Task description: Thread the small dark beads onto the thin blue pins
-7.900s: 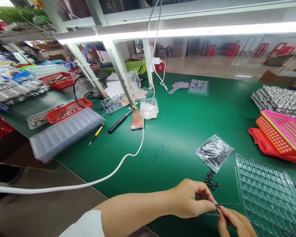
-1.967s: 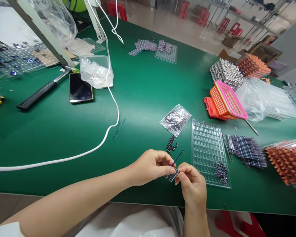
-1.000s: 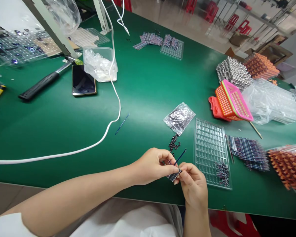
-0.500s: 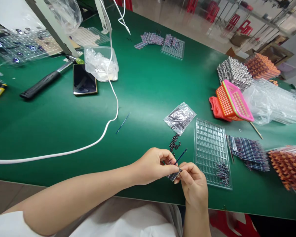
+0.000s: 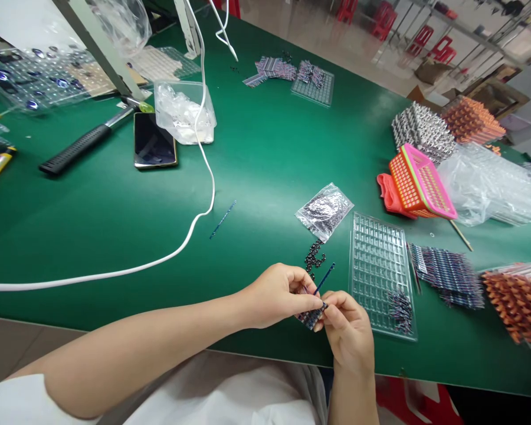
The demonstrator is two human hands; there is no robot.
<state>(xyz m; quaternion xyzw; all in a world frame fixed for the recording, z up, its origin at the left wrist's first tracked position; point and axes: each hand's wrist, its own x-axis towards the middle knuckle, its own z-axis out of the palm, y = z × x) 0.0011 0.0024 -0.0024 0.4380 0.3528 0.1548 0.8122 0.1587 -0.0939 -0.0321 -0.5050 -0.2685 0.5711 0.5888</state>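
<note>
White cable (image 5: 133, 270): ran in from your left, bent upward and passed in front of the clear tub (image 5: 181, 112)
Hammer (image 5: 77, 149): lay on the green table (image 5: 265, 159), its black handle toward you, its head near the tub
Phone (image 5: 154, 141): lay face up, one corner overlapped by the tub
Loose strip (image 5: 223, 219): lay slanted on the table, well apart from your hands
Left hand (image 5: 277, 295): you had it gripping the dark patterned piece, thumb over the top, fingers curled behind
Dark patterned piece (image 5: 308, 319): sat between your two hands, near the table's front edge and mostly covered by your fingers
Dark beads (image 5: 314, 257): trailed from the clear bag (image 5: 325, 211) down to just behind your left hand
Blue strip (image 5: 325, 277): stuck up at a slant beside your left fingertips
Right hand (image 5: 347, 330): you had thumb and forefinger pinched on the piece's right corner; anything smaller between them was hidden
Clear tray (image 5: 374, 254): lay just beyond your right hand, short dark pieces (image 5: 400, 311) heaped in its near right part
Pink and orange baskets (image 5: 420, 180): stood behind the tray
Dark strip stack (image 5: 449, 276): lay just right of the tray
</note>
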